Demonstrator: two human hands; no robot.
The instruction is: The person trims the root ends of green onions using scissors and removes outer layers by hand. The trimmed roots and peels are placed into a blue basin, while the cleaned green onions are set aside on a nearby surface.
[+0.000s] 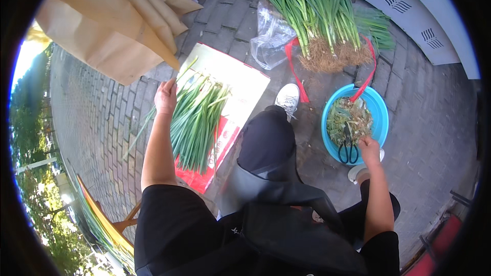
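My left hand (165, 96) grips a single green onion (188, 70), its pale end pointing up and away and its leaves trailing down to the left. Beside that hand, a pile of trimmed green onions (199, 122) lies on a flattened white and red cardboard sheet (245, 78). My right hand (369, 149) is over the near right side of a blue plastic basin (379, 103), its fingers curled; whether they hold any scraps cannot be made out. Vegetable trimmings (341, 117) fill the basin's bottom. Black-handled scissors (348, 149) rest on them, handles toward me, just left of my right hand.
Untrimmed green onions (326, 11) with brown roots lie ahead, near clear plastic (268, 34) and a red strap (293, 69) reaching into the basin. A tan sheet (107, 27) hangs at upper left. A grey vented metal panel (406, 11) stands upper right. The ground is brick paving (96, 96).
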